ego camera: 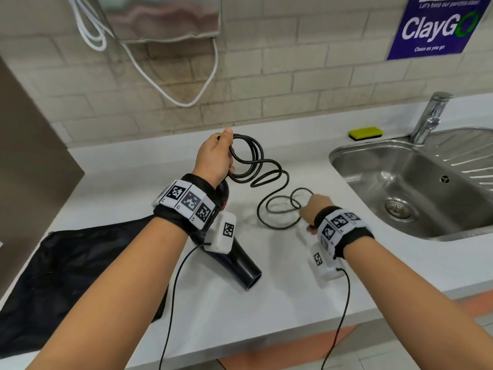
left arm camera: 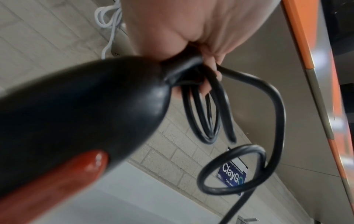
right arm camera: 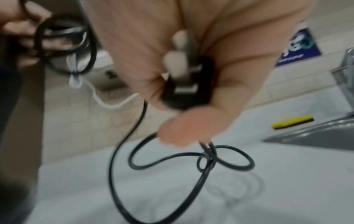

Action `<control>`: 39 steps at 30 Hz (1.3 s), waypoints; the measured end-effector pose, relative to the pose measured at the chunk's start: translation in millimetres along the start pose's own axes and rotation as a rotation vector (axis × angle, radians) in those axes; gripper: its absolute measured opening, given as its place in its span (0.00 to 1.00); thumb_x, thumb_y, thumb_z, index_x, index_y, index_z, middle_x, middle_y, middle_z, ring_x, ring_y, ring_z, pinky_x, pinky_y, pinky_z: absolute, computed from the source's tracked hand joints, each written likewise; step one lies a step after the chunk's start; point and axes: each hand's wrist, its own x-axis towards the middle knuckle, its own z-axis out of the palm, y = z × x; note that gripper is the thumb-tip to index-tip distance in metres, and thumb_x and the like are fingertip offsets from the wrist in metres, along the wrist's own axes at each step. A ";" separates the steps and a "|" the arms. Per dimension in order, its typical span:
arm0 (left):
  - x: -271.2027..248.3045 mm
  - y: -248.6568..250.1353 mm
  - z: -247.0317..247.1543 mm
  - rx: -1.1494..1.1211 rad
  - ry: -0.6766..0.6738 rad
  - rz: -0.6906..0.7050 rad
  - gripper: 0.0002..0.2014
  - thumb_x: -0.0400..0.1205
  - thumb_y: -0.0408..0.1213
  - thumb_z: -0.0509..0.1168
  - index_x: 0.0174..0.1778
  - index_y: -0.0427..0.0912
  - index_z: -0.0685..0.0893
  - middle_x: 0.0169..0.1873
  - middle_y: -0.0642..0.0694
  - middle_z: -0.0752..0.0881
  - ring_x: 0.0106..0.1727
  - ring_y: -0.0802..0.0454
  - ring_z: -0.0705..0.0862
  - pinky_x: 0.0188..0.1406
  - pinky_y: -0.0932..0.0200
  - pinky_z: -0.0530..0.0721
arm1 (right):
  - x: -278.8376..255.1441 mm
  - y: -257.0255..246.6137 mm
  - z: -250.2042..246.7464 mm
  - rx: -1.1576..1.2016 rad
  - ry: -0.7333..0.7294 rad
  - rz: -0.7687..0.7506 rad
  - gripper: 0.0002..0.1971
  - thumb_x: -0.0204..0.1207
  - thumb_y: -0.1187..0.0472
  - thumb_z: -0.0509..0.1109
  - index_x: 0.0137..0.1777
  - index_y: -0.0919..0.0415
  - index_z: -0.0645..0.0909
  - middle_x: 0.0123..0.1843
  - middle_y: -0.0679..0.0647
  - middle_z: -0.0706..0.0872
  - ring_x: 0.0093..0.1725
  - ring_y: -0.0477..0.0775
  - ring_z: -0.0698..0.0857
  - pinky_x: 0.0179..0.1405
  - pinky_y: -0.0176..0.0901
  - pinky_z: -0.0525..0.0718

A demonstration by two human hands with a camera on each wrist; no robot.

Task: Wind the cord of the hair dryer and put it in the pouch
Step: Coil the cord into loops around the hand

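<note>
"ClayGo" and "Clean as you go" read white on the blue sign (ego camera: 437, 25). Left hand (ego camera: 214, 157) clamps coils of cord (ego camera: 269, 180) and the dryer (ego camera: 237, 265) handle above the bench (ego camera: 280, 295); the pouch (ego camera: 80, 273) lies left. Only the right wrist view shows the plug (right arm camera: 186, 84) gripped in the right hand (ego camera: 314, 209); only the left wrist's shows the dryer's red switch (left arm camera: 63, 180).

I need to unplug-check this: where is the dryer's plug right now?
The plug is in the right hand, seen in the right wrist view, above the counter just left of the sink.
</note>
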 end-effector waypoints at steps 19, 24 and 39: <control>-2.1 2.7 -9.2 0.002 -0.074 -0.008 0.15 0.88 0.41 0.53 0.35 0.41 0.72 0.27 0.47 0.73 0.12 0.59 0.69 0.15 0.67 0.70 | 10.6 -1.4 -50.9 0.448 0.755 -0.279 0.13 0.74 0.80 0.58 0.46 0.71 0.84 0.50 0.58 0.67 0.48 0.58 0.72 0.45 0.28 0.66; -1.4 3.4 -8.9 0.027 -0.100 -0.003 0.15 0.88 0.41 0.52 0.36 0.42 0.73 0.27 0.48 0.73 0.13 0.60 0.70 0.18 0.63 0.70 | -0.2 -15.8 -54.6 0.495 0.743 -0.435 0.11 0.74 0.78 0.61 0.44 0.68 0.84 0.42 0.58 0.74 0.40 0.53 0.75 0.41 0.30 0.70; -3.0 7.7 -5.8 0.089 -0.105 -0.002 0.15 0.88 0.42 0.51 0.36 0.43 0.72 0.27 0.48 0.71 0.24 0.55 0.69 0.16 0.70 0.70 | -36.9 -58.9 -44.6 0.449 0.038 -0.977 0.17 0.71 0.70 0.72 0.36 0.43 0.78 0.36 0.44 0.82 0.36 0.49 0.78 0.45 0.42 0.80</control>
